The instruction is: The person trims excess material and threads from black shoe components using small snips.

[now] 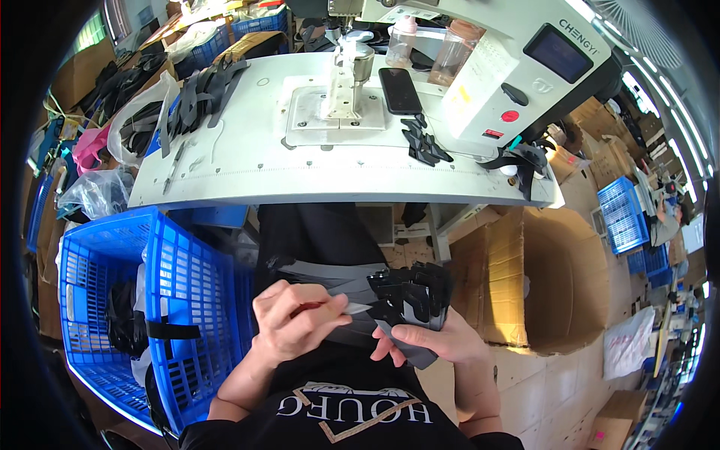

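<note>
Over my lap, my right hand point(442, 337) is closed around a bundle of black webbing straps point(412, 300) with glossy black pieces at their upper ends. My left hand point(300, 319) is closed, pinching a small pointed metal tool point(358, 307). Its pale tip reaches to the left side of the bundle. Most of the tool is hidden in my fingers, so its exact kind does not show. More dark grey straps point(337, 271) lie across my thighs, behind and beneath my hands.
A white sewing machine point(487, 90) stands on the white table point(247, 172) ahead. A phone point(400, 91), black plastic pieces point(424, 142) and grey straps point(202, 97) lie there. A blue crate point(154, 300) is at my left, an open cardboard box point(517, 285) at my right.
</note>
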{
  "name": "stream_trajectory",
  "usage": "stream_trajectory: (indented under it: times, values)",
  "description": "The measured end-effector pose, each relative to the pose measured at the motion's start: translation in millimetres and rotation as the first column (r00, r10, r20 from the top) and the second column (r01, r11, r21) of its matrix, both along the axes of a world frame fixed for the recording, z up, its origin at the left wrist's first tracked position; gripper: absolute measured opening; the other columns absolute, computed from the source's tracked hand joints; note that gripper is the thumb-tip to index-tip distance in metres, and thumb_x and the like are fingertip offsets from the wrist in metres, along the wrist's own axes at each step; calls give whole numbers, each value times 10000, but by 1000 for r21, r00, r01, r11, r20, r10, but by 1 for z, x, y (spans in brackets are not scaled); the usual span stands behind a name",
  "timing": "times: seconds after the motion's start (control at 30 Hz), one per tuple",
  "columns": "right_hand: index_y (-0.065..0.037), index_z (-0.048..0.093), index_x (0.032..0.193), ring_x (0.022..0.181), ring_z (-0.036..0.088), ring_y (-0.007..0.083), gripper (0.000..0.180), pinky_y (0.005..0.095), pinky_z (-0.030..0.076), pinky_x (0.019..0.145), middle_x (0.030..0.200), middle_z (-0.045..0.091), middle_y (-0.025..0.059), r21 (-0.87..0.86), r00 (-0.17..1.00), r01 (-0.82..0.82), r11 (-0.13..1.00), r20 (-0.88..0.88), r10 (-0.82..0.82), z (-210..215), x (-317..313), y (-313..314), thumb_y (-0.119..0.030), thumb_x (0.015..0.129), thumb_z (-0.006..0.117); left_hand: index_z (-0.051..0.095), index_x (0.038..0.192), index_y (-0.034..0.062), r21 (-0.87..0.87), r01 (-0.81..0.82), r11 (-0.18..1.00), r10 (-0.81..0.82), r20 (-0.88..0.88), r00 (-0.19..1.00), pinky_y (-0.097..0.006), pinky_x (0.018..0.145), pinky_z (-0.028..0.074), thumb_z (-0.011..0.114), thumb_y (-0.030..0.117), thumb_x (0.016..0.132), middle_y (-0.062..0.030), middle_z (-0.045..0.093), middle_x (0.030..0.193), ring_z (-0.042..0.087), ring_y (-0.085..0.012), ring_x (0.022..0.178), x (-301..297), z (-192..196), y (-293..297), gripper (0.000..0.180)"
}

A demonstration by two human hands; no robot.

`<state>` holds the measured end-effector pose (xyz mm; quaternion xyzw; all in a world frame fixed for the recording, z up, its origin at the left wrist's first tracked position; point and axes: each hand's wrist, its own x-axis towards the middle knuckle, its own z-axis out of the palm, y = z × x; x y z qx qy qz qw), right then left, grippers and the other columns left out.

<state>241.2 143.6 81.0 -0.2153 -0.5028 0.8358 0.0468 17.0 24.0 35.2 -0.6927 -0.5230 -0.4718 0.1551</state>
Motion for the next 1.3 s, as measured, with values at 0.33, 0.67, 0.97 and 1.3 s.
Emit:
stream_trajectory:
  times: [0.33,0.67,0.97,1.3]
  values:
    - [15,593,1164,694,675,156,274,263,541,615,896,704,131,-7,996,-94,996,13,94,2,-4,-2,-165,971,666,744,1012,186,4,51,999,-50,-94,994,-245,595,368,855,332,656,51,621,856,514,-89,676,1,21,19,401]
    - [14,591,1171,699,685,163,278,260,544,613,918,700,129,-12,998,-45,999,-35,45,-6,-2,-4,-161,970,667,734,1061,212,2,92,996,-92,-99,991,-229,602,365,839,349,675,73,603,897,563,-53,652,-4,17,20,423]
    - [14,593,1168,677,677,160,282,258,545,604,904,703,127,-10,997,-75,997,-21,75,-7,-5,-6,-167,966,672,743,1050,217,-4,86,996,-86,-137,987,-230,606,364,843,356,668,81,595,898,504,-59,599,-5,20,18,418]
    - [20,589,1176,717,684,166,282,272,557,611,957,689,131,-6,992,-126,992,-21,126,-10,-2,-3,-153,967,667,742,1050,217,-16,76,997,-77,-157,985,-239,619,367,838,350,678,79,594,914,495,-54,587,-8,21,13,407]
